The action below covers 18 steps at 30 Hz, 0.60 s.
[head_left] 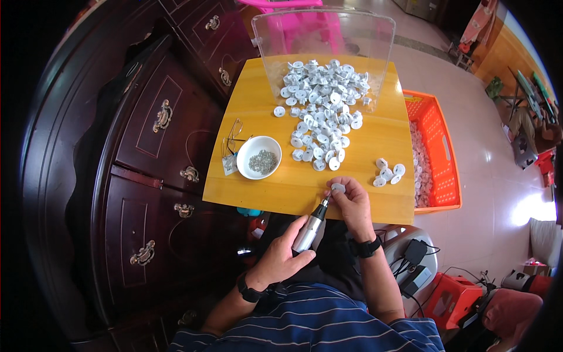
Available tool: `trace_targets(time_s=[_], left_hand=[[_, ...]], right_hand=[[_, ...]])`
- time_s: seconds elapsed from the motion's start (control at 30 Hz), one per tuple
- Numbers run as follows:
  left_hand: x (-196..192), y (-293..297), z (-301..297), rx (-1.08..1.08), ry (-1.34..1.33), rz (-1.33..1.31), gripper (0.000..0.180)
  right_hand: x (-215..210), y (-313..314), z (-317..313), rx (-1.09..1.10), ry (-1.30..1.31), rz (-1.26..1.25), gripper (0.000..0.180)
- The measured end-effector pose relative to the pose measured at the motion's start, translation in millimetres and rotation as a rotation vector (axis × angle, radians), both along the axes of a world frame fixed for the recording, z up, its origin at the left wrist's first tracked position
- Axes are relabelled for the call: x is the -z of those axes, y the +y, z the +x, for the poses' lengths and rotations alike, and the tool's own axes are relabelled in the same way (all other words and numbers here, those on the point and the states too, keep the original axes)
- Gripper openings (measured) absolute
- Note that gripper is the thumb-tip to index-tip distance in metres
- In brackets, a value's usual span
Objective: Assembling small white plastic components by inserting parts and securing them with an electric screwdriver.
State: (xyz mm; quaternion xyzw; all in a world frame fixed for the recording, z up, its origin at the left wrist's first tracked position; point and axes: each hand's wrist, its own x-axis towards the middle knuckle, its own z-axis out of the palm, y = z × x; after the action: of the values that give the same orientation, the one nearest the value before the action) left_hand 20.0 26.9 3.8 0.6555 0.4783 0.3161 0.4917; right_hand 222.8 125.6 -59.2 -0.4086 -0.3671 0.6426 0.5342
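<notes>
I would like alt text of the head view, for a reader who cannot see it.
A person's left hand holds a silver-and-black handheld tool, its tip close to a small whitish part held in the right hand. On the yellow table are a heap of similar parts and a white bowl; an orange basket stands beside it.

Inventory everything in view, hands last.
Table: 1, yellow, centre
Bin: 1, clear, table's far end
Discs: many, whitish, bin and table
Bowl: 1, white, table's left
Metal bits: many, silver, bowl
Eyeglasses: 1, dark, beside bowl
Crate: 1, orange, right of table
Crate pieces: many, pale, crate
Drawers: several, dark red-brown, left
Chair: 1, pink, behind bin
Stool: 1, red, lower right
Tool: 1, silver-black, left hand
Wristbands: 2, black, wrists
Shirt: 1, striped blue, bottom
Left hand: 1, holding tool
Right hand: 1, holding disc
</notes>
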Motion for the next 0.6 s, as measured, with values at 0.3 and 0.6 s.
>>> trace_targets(time_s=[0.3, 0.6], left_hand=[[2.8, 3.1, -1.4, 0.006, -0.007, 0.052, 0.077], [5.1, 1.5, -0.3, -0.026, -0.048, -0.122, 0.071]], right_hand=[[1.2, 0.5, -0.5, -0.010, -0.048, 0.006, 0.018], [4.8, 0.1, -2.9, 0.006, -0.083, 0.011, 0.017]])
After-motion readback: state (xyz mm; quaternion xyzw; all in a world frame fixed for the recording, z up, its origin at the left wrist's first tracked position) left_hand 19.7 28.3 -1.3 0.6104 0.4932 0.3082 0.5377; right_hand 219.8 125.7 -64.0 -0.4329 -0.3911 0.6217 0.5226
